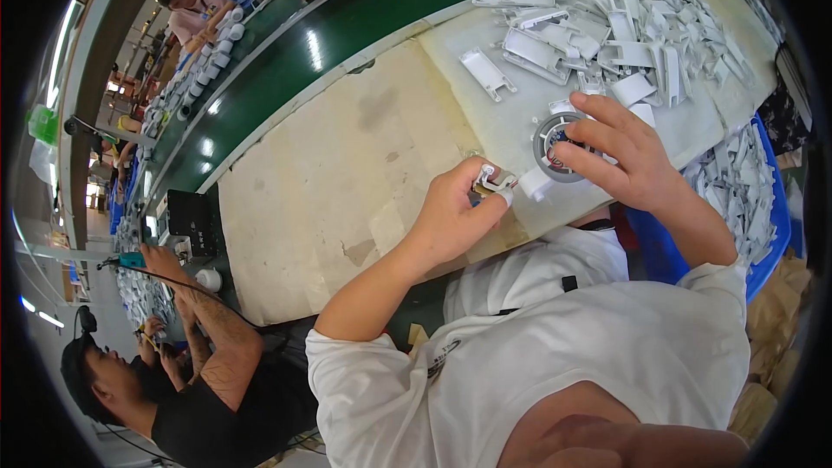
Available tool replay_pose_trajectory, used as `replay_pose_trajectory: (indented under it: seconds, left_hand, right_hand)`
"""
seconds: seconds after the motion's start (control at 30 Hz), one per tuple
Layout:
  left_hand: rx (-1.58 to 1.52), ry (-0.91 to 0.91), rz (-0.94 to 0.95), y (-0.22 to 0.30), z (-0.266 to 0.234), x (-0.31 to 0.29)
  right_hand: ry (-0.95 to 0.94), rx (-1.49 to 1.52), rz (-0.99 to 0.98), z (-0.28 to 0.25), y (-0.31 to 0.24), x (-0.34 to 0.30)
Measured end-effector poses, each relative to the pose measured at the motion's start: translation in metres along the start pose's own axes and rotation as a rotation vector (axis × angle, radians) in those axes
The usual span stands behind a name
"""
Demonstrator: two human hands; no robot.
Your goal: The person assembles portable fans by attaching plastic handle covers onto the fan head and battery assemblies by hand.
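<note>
A beige sheet-covered surface (303, 199) spans mid-frame; a heap of white plastic parts (607, 43) fills the upper right. Right of centre, the right hand (628, 156) spreads its grip over a round grey ring-shaped housing (541, 147), contact unclear; beside it, the left hand (455, 212) pinches a small white plastic piece (488, 177).

No readable lettering or numbers.
</note>
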State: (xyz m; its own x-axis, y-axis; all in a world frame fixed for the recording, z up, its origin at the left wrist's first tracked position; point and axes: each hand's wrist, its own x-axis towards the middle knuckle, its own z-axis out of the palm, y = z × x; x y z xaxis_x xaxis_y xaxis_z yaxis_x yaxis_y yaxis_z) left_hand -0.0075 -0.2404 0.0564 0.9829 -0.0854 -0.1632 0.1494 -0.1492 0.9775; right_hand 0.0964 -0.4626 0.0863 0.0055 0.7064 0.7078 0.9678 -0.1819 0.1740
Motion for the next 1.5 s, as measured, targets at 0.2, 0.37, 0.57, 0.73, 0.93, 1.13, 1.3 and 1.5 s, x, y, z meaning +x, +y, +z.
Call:
replay_pose_trajectory:
  seconds: [0.2,0.37,0.57,0.73,0.93,1.13,1.3,1.5]
  left_hand:
    - [0.247,0.044,0.122,0.006,-0.003,0.002]
    - [0.511,0.061,0.158,0.017,-0.003,0.001]
    - [0.551,0.028,0.172,0.019,-0.005,0.007]
    - [0.608,-0.002,0.156,0.015,-0.005,0.01]
    - [0.482,-0.064,0.155,0.012,-0.009,0.011]
    - [-0.421,-0.046,0.064,-0.002,-0.006,0.007]
    - [-0.61,0.179,0.257,-0.018,-0.026,0.022]
    - [-0.708,0.175,0.265,-0.03,-0.028,0.026]
  right_hand:
    - [-0.12,0.193,0.137,-0.003,-0.002,-0.001]
    - [-0.38,0.981,0.723,-0.019,0.0,0.011]
    - [-0.469,1.102,0.684,-0.01,0.011,0.025]
    - [-0.493,0.911,0.519,-0.008,0.014,0.035]
    - [-0.521,0.864,0.521,0.001,0.019,0.036]
    - [-0.346,1.18,0.828,0.034,0.033,0.021]
    - [-0.293,0.247,0.669,0.101,0.063,0.02]
    - [-0.596,-0.166,0.658,0.17,0.059,0.036]
